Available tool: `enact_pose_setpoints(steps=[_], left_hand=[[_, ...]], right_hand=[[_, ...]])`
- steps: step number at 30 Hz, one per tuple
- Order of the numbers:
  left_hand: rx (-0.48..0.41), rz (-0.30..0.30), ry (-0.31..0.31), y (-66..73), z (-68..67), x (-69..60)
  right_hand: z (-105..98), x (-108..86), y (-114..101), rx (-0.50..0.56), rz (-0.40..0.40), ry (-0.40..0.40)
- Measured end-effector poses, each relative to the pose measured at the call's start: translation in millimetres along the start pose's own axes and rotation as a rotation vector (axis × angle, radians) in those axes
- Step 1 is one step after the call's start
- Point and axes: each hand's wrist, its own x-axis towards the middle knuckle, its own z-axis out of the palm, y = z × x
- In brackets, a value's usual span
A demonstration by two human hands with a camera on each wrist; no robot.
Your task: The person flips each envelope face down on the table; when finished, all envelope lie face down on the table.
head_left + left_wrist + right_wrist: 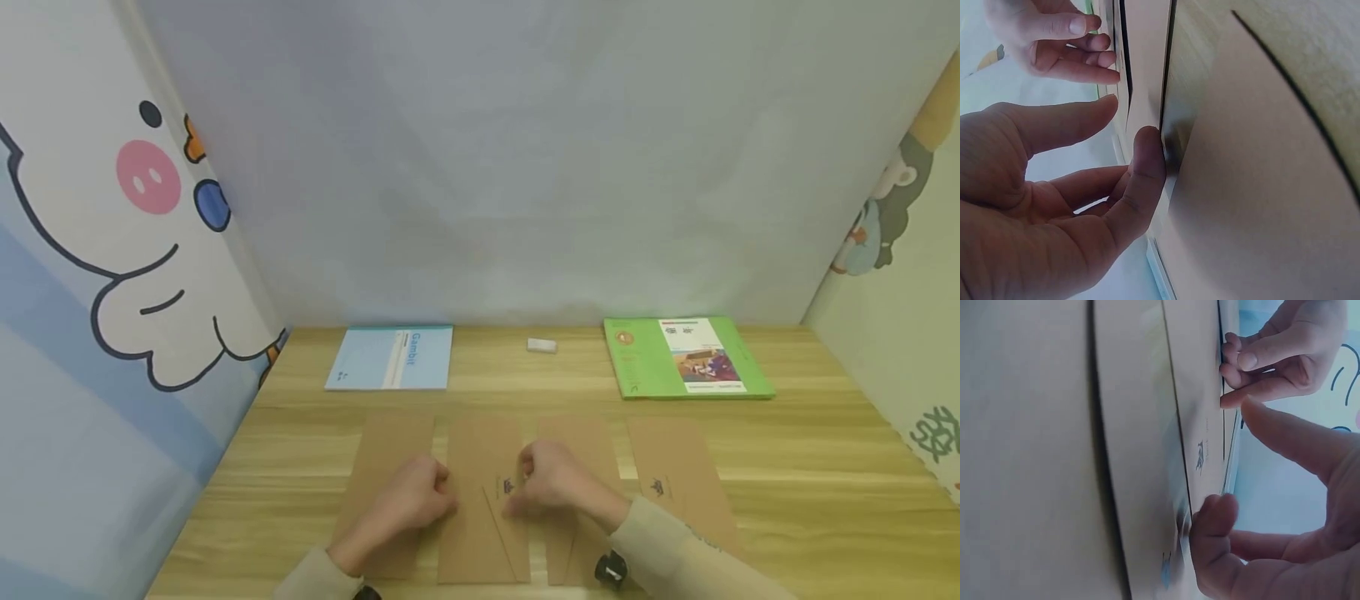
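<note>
Several flat brown kraft-paper pieces lie in a row; whether envelopes or booklets I cannot tell. The second from left [472, 450] has a slanted line and a small dark print. My left hand [408, 500] is at its left edge; in the left wrist view the bent index finger [1150, 159] touches a paper edge, thumb apart. Near its right edge is my right hand [558, 477], partly over the third piece [581, 433]. In the right wrist view my bent fingers [1213, 528] touch a paper edge, thumb raised away. Neither hand grips anything.
The leftmost brown piece [375, 467] and the rightmost one [671, 446] flank the middle two. Behind them are a light-blue Gambit notebook [360, 358], a small white eraser-like block [542, 345] and a green book [641, 358]. A pale wall [480, 167] rises at the back.
</note>
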Motion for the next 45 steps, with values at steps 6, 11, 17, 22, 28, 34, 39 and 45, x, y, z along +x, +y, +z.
enact_pose_setpoints(steps=[6,11,17,22,28,34,39,45], left_hand=[[-0.005,-0.015,-0.001,0.6,-1.5,2.6],[0.009,0.0,0.022,0.1,-1.6,3.3],[-0.023,-0.046,0.049,-0.1,-0.8,5.7],[-0.074,-0.088,0.065,-1.8,-0.5,9.0],[-0.108,-0.128,0.084,-2.0,-3.5,10.3],[-0.097,-0.13,0.097,-3.5,-3.5,11.0],[-0.117,-0.127,0.12,-2.5,-3.5,10.6],[-0.134,-0.12,0.145,1.1,-5.4,9.2]], right_hand=[[-3,1.7,-1,0.08,0.018,-0.006],[-2,1.7,-3,0.092,0.036,0.012],[0,2.1,-4,0.088,0.085,0.014],[4,0.7,-5,0.077,0.105,0.023],[7,0.4,-4,0.013,0.076,0.031],[9,-0.4,-2,-0.046,0.047,0.045],[11,-1.0,-2,-0.059,0.03,0.059],[12,-1.0,-1,-0.055,0.024,0.054]])
